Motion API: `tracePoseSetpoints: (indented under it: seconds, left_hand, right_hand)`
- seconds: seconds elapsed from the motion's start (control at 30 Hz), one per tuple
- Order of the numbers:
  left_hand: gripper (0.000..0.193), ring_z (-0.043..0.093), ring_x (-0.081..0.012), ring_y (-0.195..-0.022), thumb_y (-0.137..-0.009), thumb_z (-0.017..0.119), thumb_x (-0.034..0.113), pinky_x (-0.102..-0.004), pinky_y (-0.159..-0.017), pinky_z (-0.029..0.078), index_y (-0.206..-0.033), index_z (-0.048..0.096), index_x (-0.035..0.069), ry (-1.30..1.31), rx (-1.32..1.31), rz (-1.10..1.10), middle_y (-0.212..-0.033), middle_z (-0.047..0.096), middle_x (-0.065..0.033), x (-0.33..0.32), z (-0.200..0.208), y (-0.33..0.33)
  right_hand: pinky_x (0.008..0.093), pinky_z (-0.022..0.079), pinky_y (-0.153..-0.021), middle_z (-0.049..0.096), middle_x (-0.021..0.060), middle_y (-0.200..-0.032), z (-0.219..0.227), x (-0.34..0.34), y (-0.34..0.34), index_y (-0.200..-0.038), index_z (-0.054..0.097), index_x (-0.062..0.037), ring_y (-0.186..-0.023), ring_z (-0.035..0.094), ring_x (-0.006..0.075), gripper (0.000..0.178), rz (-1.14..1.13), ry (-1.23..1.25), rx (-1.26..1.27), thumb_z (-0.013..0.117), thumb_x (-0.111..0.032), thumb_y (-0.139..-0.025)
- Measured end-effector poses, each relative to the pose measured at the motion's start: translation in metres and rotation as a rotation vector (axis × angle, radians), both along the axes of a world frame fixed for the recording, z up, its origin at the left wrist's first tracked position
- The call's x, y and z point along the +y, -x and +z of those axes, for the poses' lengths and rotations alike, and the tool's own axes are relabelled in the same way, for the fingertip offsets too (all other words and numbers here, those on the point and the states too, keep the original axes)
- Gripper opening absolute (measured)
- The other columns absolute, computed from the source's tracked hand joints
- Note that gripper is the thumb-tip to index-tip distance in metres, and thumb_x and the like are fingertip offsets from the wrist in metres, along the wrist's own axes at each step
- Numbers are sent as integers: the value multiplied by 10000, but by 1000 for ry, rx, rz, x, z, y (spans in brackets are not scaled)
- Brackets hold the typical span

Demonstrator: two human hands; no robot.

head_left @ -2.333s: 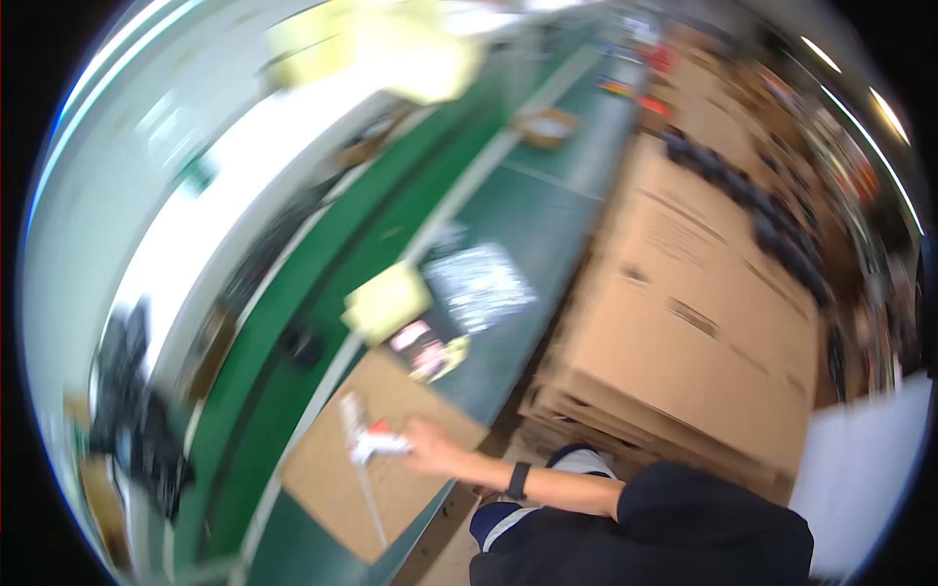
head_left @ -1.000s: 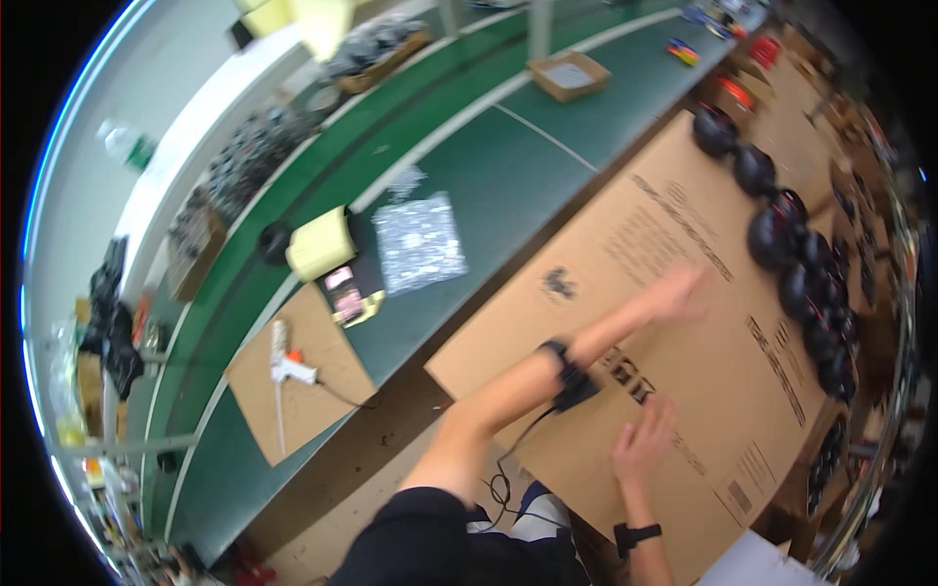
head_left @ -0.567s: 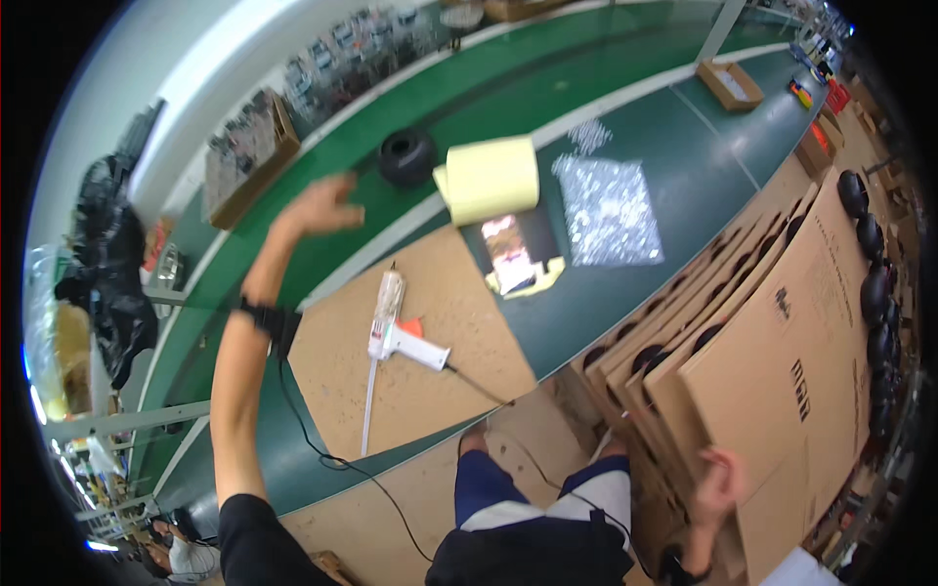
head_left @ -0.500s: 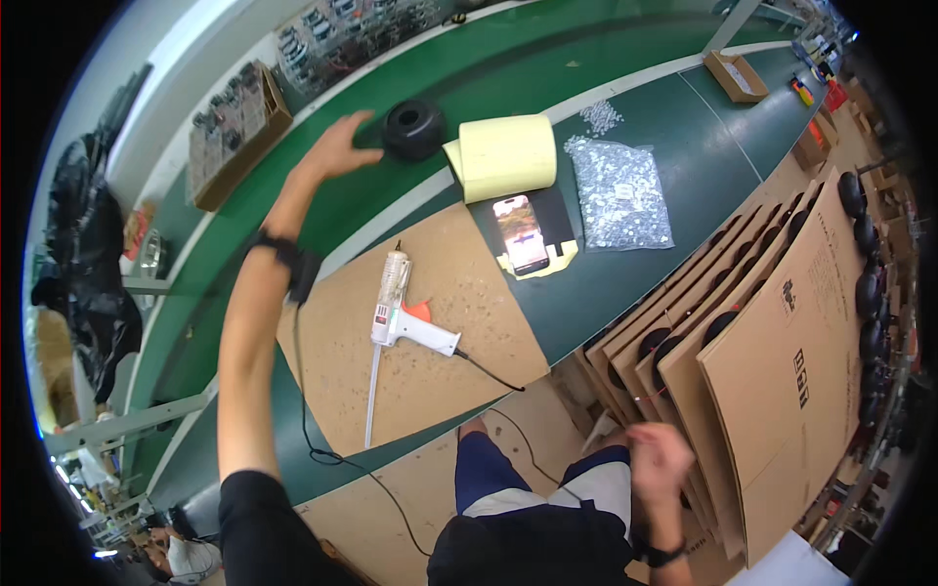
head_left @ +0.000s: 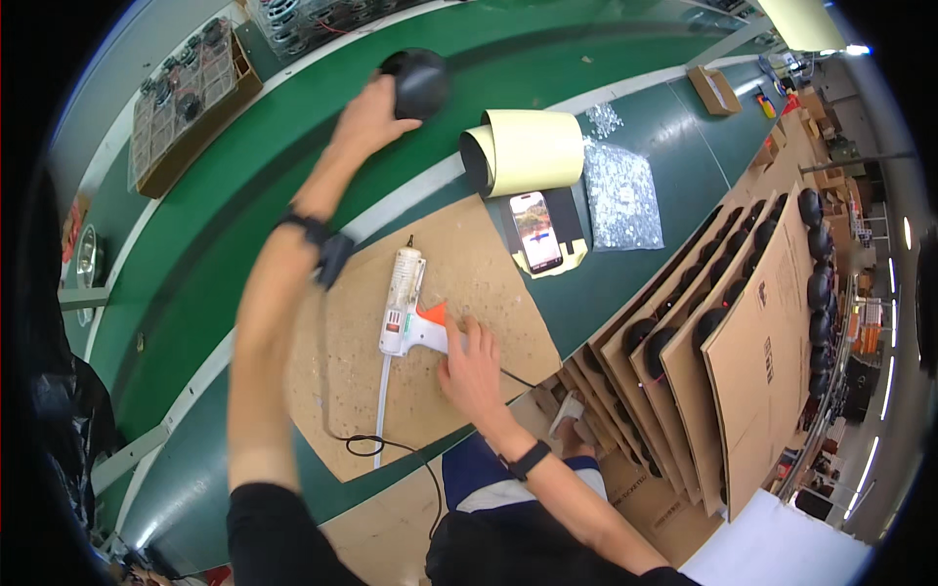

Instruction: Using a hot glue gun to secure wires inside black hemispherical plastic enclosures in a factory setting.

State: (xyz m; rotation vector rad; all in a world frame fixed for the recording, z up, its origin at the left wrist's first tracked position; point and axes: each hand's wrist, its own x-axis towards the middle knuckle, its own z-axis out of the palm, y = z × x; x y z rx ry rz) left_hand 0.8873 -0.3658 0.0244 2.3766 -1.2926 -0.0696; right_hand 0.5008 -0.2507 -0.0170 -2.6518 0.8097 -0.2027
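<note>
My left hand [head_left: 373, 115] grips the near left side of a black round part [head_left: 422, 84] on the green conveyor belt. Its thumb points toward the belt's edge; some fingers are hidden behind the part. A white hot glue gun [head_left: 401, 303] with an orange trigger lies on the brown board [head_left: 332, 381], a long glue stick [head_left: 382, 400] sticking out of its rear. At the end of the gun's handle is my right hand [head_left: 474, 369], fingers apart and not wrapped round it.
Beyond the board are a yellow-backed roll [head_left: 532, 151], a lit phone [head_left: 537, 234] and a bag of small silvery pieces [head_left: 622, 198]. Cardboard sheets [head_left: 772, 361] with black round parts stand at right. A cable [head_left: 430, 469] trails over the table's near edge. A box of parts [head_left: 186, 107] stands far left.
My left hand has moved right and taken hold of the black part, which is now tipped. My right hand has come up from beside the cardboard to the glue gun's handle. The view has shifted.
</note>
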Motion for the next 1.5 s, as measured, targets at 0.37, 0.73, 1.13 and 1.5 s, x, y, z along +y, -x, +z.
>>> tracePoseSetpoints:
  seconds: [0.37,0.73,1.13,1.5]
  left_hand:
    - [809,566,-254,-1223,-803,836,278,-384,-1067,429,-1425,423,-31,311,859,586,-1339,552,-159,469,59,197]
    - [666,572,-337,-1240,-913,712,227,-499,-1008,519,-1411,369,-52,616,1705,394,-1374,516,-205,393,-47,294]
    - [563,631,-205,-1095,-862,775,131,-334,-913,547,-1326,498,-27,602,1722,515,-1213,627,-137,265,-96,401]
    - [311,643,-182,-940,-846,720,64,-298,-801,516,-1137,634,-4,269,1129,411,-1041,677,-121,295,-14,281]
  right_hand:
    - [500,482,-848,526,256,-1136,-5,-13,-35,-1355,491,-115,-993,580,447,666,5,-344,64,669,-96,-713]
    - [342,502,-796,660,78,-950,102,-84,43,-1120,624,-21,-891,617,188,288,-75,-854,-26,688,-203,-906]
    - [313,529,-677,639,109,-1068,128,-90,140,-1188,615,5,-789,632,193,341,-65,-847,-37,694,-62,-863]
    - [389,543,-904,670,200,-1118,128,-76,169,-1064,654,45,-1027,682,346,332,-22,-1074,-58,760,-23,-757]
